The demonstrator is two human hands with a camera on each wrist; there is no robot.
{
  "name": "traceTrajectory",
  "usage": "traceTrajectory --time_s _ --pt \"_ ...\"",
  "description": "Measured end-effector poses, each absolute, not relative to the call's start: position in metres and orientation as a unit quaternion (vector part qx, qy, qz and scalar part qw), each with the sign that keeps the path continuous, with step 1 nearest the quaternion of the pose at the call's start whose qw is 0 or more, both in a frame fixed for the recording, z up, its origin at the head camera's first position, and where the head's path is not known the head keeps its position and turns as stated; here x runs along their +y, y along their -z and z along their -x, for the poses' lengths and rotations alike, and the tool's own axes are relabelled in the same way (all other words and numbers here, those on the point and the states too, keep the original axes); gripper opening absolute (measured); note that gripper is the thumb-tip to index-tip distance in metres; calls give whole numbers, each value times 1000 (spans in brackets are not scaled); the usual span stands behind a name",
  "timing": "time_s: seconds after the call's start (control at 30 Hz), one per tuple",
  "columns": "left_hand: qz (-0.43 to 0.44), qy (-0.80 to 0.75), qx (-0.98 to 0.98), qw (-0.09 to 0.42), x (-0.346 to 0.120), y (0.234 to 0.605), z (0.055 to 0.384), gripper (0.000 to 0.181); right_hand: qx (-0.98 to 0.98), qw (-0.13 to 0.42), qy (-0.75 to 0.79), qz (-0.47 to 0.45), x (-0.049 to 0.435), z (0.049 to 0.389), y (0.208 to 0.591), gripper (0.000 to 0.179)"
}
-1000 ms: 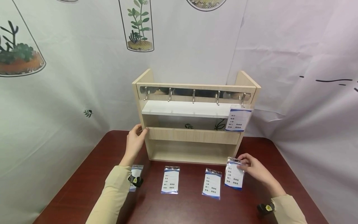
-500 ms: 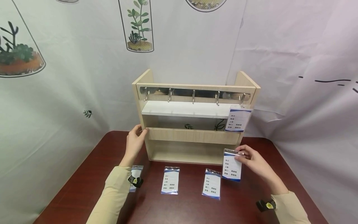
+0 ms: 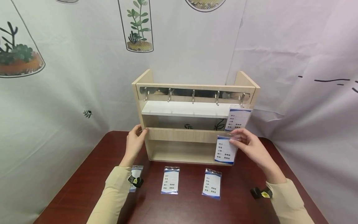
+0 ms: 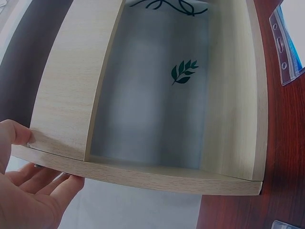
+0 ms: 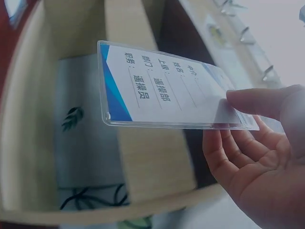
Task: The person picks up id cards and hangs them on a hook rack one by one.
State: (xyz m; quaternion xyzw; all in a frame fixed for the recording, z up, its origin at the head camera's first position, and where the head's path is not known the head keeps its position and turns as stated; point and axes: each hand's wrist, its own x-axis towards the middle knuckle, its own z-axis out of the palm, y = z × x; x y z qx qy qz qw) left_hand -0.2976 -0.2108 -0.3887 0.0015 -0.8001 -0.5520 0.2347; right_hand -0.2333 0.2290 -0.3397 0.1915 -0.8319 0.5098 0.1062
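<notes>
My right hand (image 3: 254, 150) pinches a clear-cased ID badge (image 3: 224, 151) by its top edge, thumb on the printed face and fingers behind. The badge hangs upright in front of the rack's lower opening; the right wrist view shows its white card with blue corners (image 5: 157, 88). My left hand (image 3: 134, 142) grips the left side panel of a light wooden rack (image 3: 184, 135), thumb in front and fingers round the outside, as the left wrist view shows. Along the rack's top runs a metal strip with several hooks (image 3: 193, 96). Another ID badge (image 3: 238, 116) hangs at the rightmost hook.
Three more badges lie on the dark red table (image 3: 184, 211): one in the middle (image 3: 170, 181), one to its right (image 3: 211, 184), and one (image 3: 136, 173) partly behind my left forearm. A white shelf (image 3: 181, 109) sits below the hooks. Printed cloth hangs behind.
My right hand has raised the badge from low over the table, up and slightly left, to the front of the rack. My left hand stays on the side panel.
</notes>
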Motion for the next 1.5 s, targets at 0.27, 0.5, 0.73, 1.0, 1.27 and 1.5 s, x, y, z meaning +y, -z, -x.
traceTrajectory --time_s 0.27,0.5,0.73,1.0,1.27,1.5 --pt "-2 559 -794 238 -211 388 298 38 -821 144 -512 -207 209 238 313 30" --pt "-3 562 -792 237 -210 388 298 40 -808 167 -522 -216 196 240 295 31" --pt "-6 562 -792 238 -210 388 297 39 -803 195 -522 -212 186 243 275 32" --pt "-10 556 -797 237 -208 390 294 39 -800 223 -521 -196 174 249 264 33" --pt "-3 555 -798 237 -207 388 293 38 -795 244 -529 -169 167 252 262 33" --pt "-3 557 -796 236 -208 386 293 37 -793 258 -528 -160 166 254 262 32"
